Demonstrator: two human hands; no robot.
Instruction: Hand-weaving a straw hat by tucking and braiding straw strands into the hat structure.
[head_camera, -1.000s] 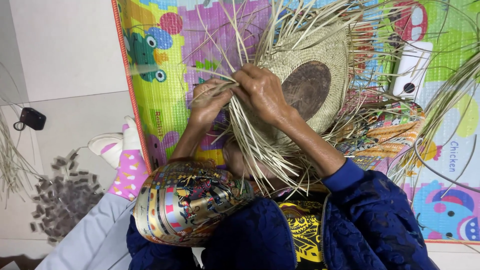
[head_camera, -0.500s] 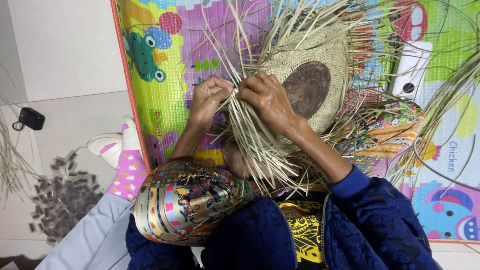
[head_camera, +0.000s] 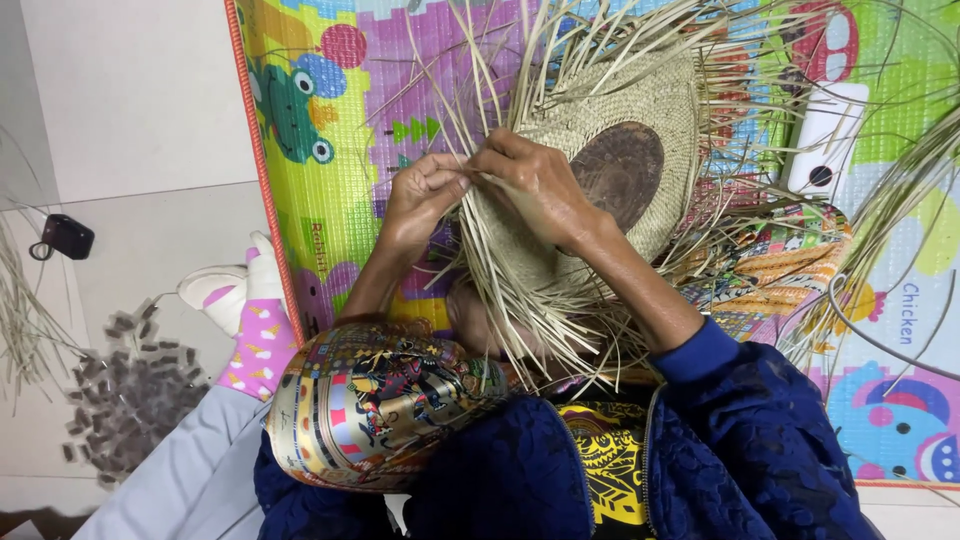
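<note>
Nearest the camera, low in the frame, sit a patterned metallic-looking sleeve (head_camera: 375, 405) and a dark blue sleeve (head_camera: 745, 430); above them, at centre, both hands work the edge of a half-woven straw piece (head_camera: 610, 170). The left hand (head_camera: 420, 200) has its grip pinched on a thin straw strand (head_camera: 462, 180), and the right hand (head_camera: 535, 180) presses its fingers together on the same strand where it meets the weave. The step in hand looks like interlacing one strand — it would go best with the pinch kept close to the woven edge, so the strip lies flat and tight. The piece is pale tan, round and closely plaited around a dark oval centre, with loose strands fanning outward. It rests on a bright cartoon play mat (head_camera: 310, 180) filling the upper frame.
</note>
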